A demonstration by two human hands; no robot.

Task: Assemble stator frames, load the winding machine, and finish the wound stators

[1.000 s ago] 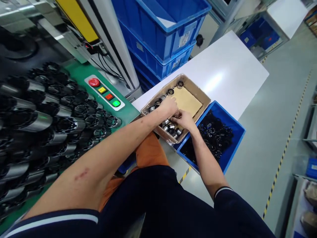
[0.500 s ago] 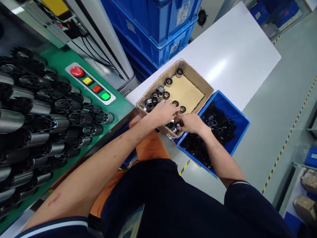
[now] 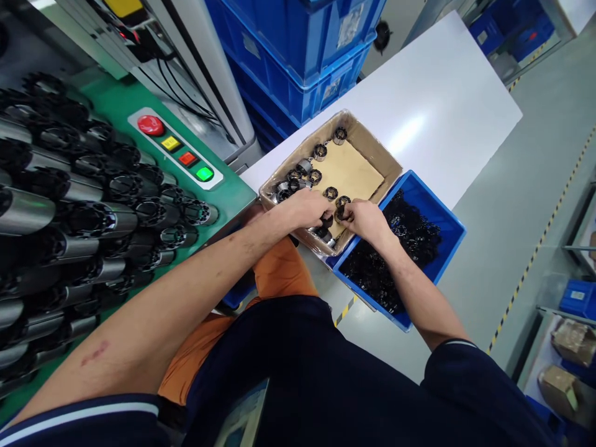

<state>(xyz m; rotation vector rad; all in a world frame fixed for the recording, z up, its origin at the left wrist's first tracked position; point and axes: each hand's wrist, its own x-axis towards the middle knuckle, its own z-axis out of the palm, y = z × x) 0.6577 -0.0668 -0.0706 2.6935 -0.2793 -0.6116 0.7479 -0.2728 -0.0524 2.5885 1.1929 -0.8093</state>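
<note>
Both hands are inside a shallow cardboard box (image 3: 390, 162) lined with clear film. My left hand (image 3: 308, 208) is over the box's near side, its fingers curled on a dark ring-shaped part (image 3: 327, 221), partly hidden by the fingertips. My right hand (image 3: 367, 218) pinches a black ring (image 3: 341, 213) near the box's right side. Small silver-and-black rings lie around the hands, among them one ring (image 3: 330, 193) on the tan cardboard sheet (image 3: 356, 171). Several more rings crowd the box's left corner, and some lie below my left hand.
A blue bin (image 3: 444, 257) full of black plastic pieces adjoins the box. The white table (image 3: 447, 81) extends behind it. At left, a green machine bed (image 3: 233, 197) bears many silver-and-black cylinders and a button panel (image 3: 176, 149). Stacked blue crates (image 3: 302, 68) stand behind.
My hands, close together over the near corner before, have drawn apart. My right hand has shifted slightly up with a black ring in its fingers. The view has shifted a little.
</note>
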